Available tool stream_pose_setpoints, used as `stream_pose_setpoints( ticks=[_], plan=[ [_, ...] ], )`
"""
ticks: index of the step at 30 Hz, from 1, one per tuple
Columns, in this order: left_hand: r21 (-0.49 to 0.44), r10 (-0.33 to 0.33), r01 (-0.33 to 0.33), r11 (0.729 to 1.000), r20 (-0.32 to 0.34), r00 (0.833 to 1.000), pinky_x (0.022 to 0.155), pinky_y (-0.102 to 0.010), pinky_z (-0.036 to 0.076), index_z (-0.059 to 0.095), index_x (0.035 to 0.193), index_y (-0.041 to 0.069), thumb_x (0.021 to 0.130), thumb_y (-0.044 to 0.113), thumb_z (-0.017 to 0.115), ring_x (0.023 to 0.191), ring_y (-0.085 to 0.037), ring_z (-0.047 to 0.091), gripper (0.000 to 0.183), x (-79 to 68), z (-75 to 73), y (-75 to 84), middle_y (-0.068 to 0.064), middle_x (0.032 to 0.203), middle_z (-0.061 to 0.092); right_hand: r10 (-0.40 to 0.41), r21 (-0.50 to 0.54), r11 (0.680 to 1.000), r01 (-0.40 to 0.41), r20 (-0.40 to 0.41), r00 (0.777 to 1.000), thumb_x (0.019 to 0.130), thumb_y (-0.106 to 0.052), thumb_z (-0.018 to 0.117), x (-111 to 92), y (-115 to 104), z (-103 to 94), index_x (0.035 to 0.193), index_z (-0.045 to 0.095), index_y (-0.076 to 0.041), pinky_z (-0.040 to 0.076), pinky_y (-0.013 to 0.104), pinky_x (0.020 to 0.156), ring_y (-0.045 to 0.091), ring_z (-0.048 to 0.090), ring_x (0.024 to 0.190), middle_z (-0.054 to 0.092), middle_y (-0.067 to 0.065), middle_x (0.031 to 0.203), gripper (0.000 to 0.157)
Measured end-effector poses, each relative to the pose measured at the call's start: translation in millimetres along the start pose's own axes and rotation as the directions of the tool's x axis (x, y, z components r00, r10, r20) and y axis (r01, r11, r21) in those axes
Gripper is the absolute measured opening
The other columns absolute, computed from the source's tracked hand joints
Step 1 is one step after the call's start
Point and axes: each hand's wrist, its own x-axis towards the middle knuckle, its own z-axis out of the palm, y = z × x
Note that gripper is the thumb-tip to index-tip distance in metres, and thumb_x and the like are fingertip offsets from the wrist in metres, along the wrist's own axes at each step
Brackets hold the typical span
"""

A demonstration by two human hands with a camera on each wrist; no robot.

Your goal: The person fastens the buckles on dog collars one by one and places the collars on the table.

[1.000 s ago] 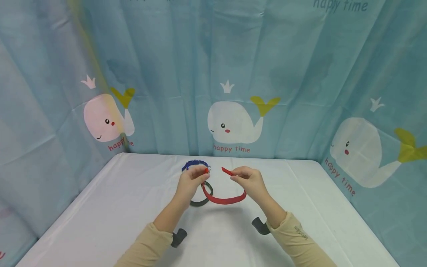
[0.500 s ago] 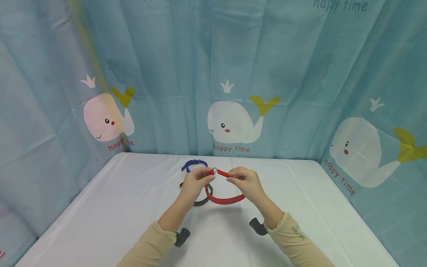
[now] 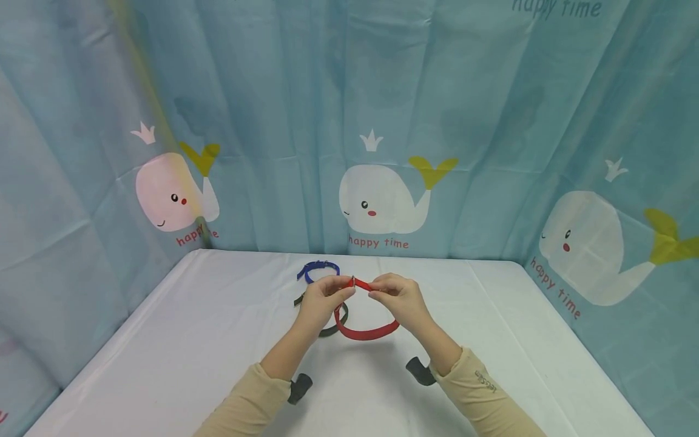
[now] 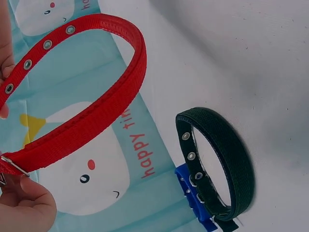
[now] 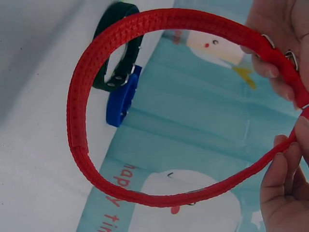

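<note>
A red pet collar with metal eyelets hangs in a loop above the table between both hands. My left hand pinches its buckle end, where a metal ring and buckle show in the left wrist view. The right hand pinches the strap's free end between thumb and fingers, and that end meets the metal buckle at the left fingertips. How far the strap passes through the buckle, I cannot tell. In the left wrist view, eyelets run along the strap near the right fingers.
Behind the left hand, a dark green collar and a blue collar lie on the white table, both looped. A blue-green curtain with whales encloses the table's back and sides. Dark wrist-worn pieces show below the forearms.
The hands have drawn together. The strap's free end, apart from the buckle a second ago, now meets it. The left hand has shifted slightly right.
</note>
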Motion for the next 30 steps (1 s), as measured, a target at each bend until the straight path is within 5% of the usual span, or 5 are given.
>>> stream_pose_setpoints(
  ticks=[8,15,30],
  plan=[
    [0.019,0.007,-0.007,1.0,0.007,1.0,0.073,-0.029,0.049,0.07,0.113,0.005,0.09,0.022,0.071,0.09,-0.02,0.057,0.029,-1.1,-1.4,0.0,-0.007,0.105,0.069,-0.017,-0.026,1.0,0.017,0.014,1.0,0.083,0.005,0.071,-1.2,-3.3,0.8,0.094,0.074,0.005,0.052,0.022,0.071,0.026,0.064,0.083,0.069,0.013,0.091,0.011],
    [0.068,-0.029,0.027,0.997,0.02,0.999,0.076,-0.035,0.051,0.07,0.109,0.004,0.087,0.027,0.074,0.092,-0.023,0.057,0.032,-0.3,2.7,-0.4,-0.006,0.099,0.068,-0.037,-0.062,0.997,0.036,-0.001,0.999,0.082,0.004,0.074,-1.2,-3.3,3.9,0.094,0.074,0.002,0.048,0.02,0.063,0.021,0.059,0.074,0.068,0.009,0.084,0.013],
    [0.019,0.016,-0.015,1.0,-0.044,0.999,0.07,-0.03,0.045,0.068,0.113,0.004,0.09,0.025,0.07,0.088,-0.022,0.053,0.031,-1.4,-2.6,9.0,-0.007,0.096,0.065,0.074,-0.155,0.985,-0.077,-0.022,0.997,0.084,-0.001,0.073,-6.1,6.6,-4.9,0.099,0.073,-0.003,0.041,0.023,0.054,0.018,0.049,0.069,0.063,0.002,0.078,0.015]
  ],
)
